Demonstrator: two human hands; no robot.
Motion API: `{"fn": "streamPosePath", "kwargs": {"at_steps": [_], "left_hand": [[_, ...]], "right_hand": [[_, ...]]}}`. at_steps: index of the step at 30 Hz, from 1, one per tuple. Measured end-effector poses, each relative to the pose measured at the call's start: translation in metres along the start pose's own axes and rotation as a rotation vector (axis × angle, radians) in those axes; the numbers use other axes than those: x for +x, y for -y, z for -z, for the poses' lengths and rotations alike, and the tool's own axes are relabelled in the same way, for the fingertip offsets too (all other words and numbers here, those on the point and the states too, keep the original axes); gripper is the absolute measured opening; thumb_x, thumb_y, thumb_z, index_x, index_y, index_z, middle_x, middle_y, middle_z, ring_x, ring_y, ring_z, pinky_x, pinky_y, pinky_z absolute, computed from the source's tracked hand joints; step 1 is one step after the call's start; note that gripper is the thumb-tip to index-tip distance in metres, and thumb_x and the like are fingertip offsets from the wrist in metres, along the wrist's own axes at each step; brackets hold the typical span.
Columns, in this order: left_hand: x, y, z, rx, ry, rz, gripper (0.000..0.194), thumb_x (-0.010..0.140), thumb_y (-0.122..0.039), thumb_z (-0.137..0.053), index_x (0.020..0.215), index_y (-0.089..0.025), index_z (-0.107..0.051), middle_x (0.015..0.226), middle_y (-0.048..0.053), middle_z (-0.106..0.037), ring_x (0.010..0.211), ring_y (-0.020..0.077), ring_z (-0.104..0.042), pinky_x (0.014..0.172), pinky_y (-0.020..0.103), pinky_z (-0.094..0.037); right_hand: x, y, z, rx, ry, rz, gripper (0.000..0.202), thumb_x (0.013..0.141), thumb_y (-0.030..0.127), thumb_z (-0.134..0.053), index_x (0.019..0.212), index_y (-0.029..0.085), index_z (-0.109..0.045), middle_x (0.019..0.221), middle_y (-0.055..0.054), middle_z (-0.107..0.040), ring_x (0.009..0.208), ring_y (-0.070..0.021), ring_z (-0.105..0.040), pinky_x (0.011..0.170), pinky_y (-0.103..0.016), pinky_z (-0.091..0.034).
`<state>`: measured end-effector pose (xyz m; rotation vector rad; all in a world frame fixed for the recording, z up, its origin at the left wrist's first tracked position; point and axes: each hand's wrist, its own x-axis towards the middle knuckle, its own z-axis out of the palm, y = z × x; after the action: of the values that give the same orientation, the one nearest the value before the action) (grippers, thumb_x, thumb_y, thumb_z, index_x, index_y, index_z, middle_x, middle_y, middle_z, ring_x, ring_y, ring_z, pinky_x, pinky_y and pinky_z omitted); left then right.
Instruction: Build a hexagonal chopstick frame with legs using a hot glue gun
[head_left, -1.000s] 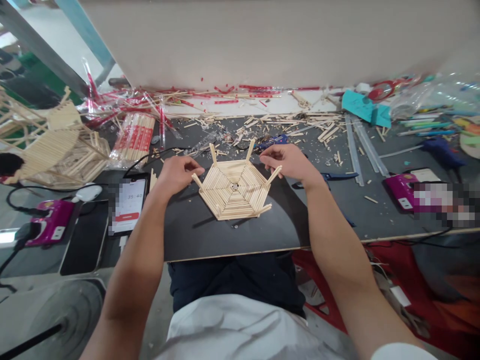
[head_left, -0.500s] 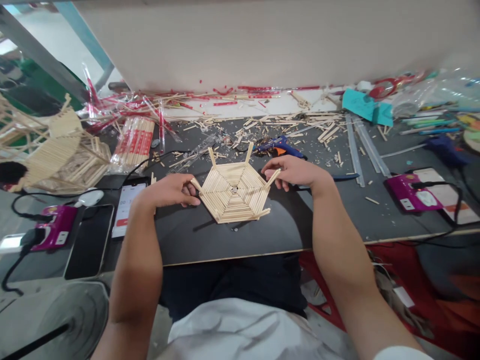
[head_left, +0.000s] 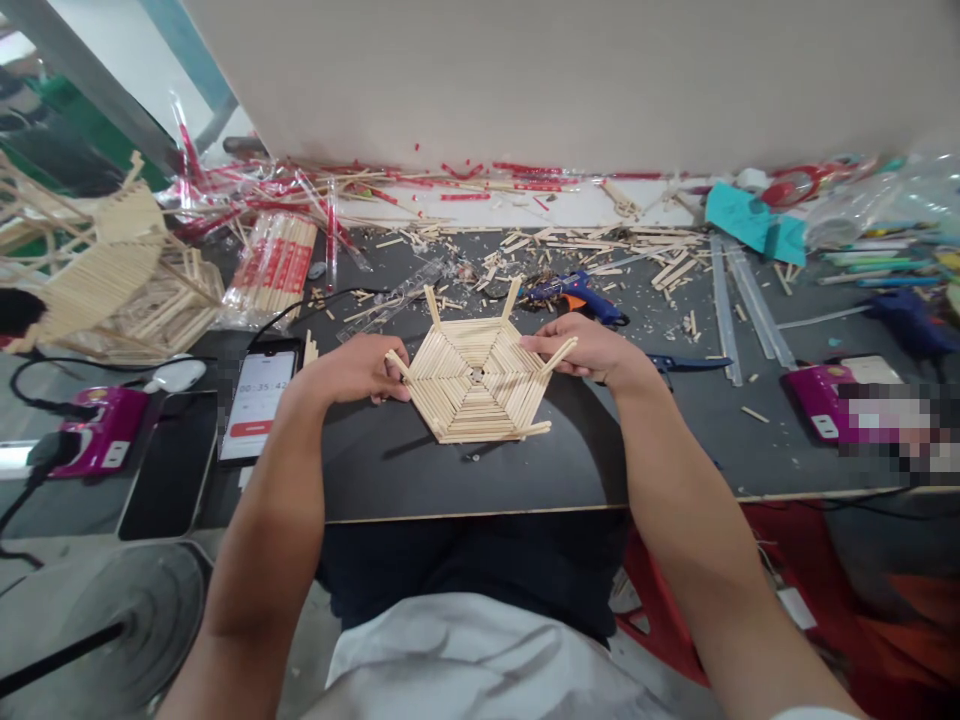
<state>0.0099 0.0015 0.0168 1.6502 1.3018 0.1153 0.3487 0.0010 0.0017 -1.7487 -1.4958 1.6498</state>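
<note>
A hexagonal panel of pale wooden sticks (head_left: 480,395) has a small hole at its centre and short stick pairs jutting up from its corners. My left hand (head_left: 371,368) grips its left edge, fingers bent around the corner by an upright stick. On the other side my right hand (head_left: 576,348) holds the upper right edge, with the thumb side on the panel and the other fingers partly hidden behind a jutting stick. Beyond the panel lies a blue and orange glue gun (head_left: 581,295), touched by neither hand.
Stick scraps (head_left: 675,268) litter the back of the dark table (head_left: 480,490). At left are wrapped sticks (head_left: 271,262), a larger stick model (head_left: 112,280), a lit phone (head_left: 259,400) and a purple socket block (head_left: 112,425). Blue cutters (head_left: 694,364) lie at right.
My right hand has come inward onto the panel's edge, and my left hand has closed on the left corner. The view has shifted slightly.
</note>
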Motion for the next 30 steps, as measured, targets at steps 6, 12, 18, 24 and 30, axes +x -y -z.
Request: {"fn": "streamPosePath", "kwargs": {"at_steps": [6, 12, 18, 24, 30], "left_hand": [[0.005, 0.007, 0.001, -0.029, 0.027, -0.04, 0.038, 0.061, -0.043, -0.087, 0.081, -0.023, -0.062, 0.067, 0.0, -0.07, 0.051, 0.017, -0.065, 0.05, 0.028, -0.051], [0.011, 0.011, 0.003, -0.044, 0.043, -0.03, 0.035, 0.061, -0.041, -0.089, 0.079, -0.022, -0.066, 0.067, 0.001, -0.071, 0.053, 0.0179, -0.067, 0.051, 0.027, -0.053], [0.005, 0.008, 0.01, -0.035, 0.099, -0.037, 0.033, 0.074, -0.046, -0.08, 0.092, -0.021, -0.069, 0.074, 0.003, -0.073, 0.063, 0.0196, -0.071, 0.056, 0.028, -0.057], [0.0, 0.002, 0.013, -0.038, -0.063, -0.137, 0.043, 0.081, -0.053, -0.071, 0.106, -0.019, -0.072, 0.099, 0.007, -0.076, 0.09, 0.0214, -0.072, 0.075, 0.03, -0.061], [0.015, -0.008, -0.012, -0.229, -0.049, -0.243, 0.049, 0.079, -0.056, -0.078, 0.104, -0.015, -0.071, 0.101, 0.009, -0.077, 0.1, 0.0246, -0.073, 0.089, 0.035, -0.058]], "right_hand": [[-0.003, 0.002, 0.008, 0.093, 0.076, 0.082, 0.049, 0.068, 0.055, -0.094, 0.066, 0.019, -0.062, 0.043, 0.008, -0.041, 0.038, -0.0031, -0.026, 0.038, -0.021, -0.011], [0.001, -0.001, 0.004, 0.071, 0.082, 0.237, 0.042, 0.074, 0.057, -0.087, 0.074, 0.019, -0.068, 0.064, 0.002, -0.06, 0.053, -0.0093, -0.047, 0.05, -0.024, -0.036], [0.005, -0.002, 0.0, 0.247, 0.064, 0.228, 0.045, 0.067, 0.054, -0.091, 0.075, 0.018, -0.066, 0.065, 0.003, -0.062, 0.055, -0.009, -0.052, 0.054, -0.024, -0.039], [0.005, -0.003, 0.002, 0.299, 0.048, 0.285, 0.052, 0.064, 0.061, -0.092, 0.076, 0.019, -0.065, 0.064, 0.004, -0.06, 0.055, -0.0086, -0.049, 0.054, -0.024, -0.04], [0.007, -0.005, 0.001, 0.322, 0.02, 0.314, 0.055, 0.061, 0.064, -0.094, 0.077, 0.02, -0.064, 0.065, 0.004, -0.059, 0.054, -0.0096, -0.048, 0.053, -0.025, -0.037]]}}
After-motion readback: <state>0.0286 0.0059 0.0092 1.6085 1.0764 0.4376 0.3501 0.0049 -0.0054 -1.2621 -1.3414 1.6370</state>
